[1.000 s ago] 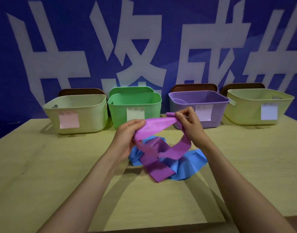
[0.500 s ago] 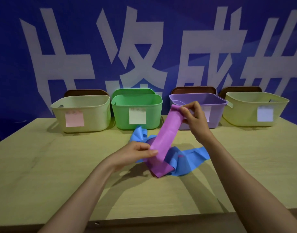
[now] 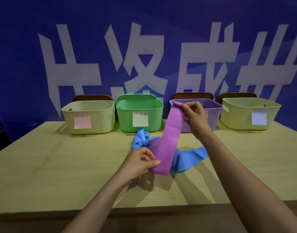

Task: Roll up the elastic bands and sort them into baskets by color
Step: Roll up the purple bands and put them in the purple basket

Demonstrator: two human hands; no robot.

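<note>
Currently the purple elastic band (image 3: 171,137) is held taut above the blue elastic band (image 3: 191,157), its long axis sloping from the left hand (image 3: 141,161), pinching the near end, up to the right hand (image 3: 195,116), pinching the far end before the purple basket (image 3: 215,115).

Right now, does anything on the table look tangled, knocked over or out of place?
The blue band lies crumpled in a loose, unrolled heap on the table, partly beneath the purple band, which the left hand and right hand hold stretched flat. The baskets stand upright in a row. Nothing else stands out.
</note>
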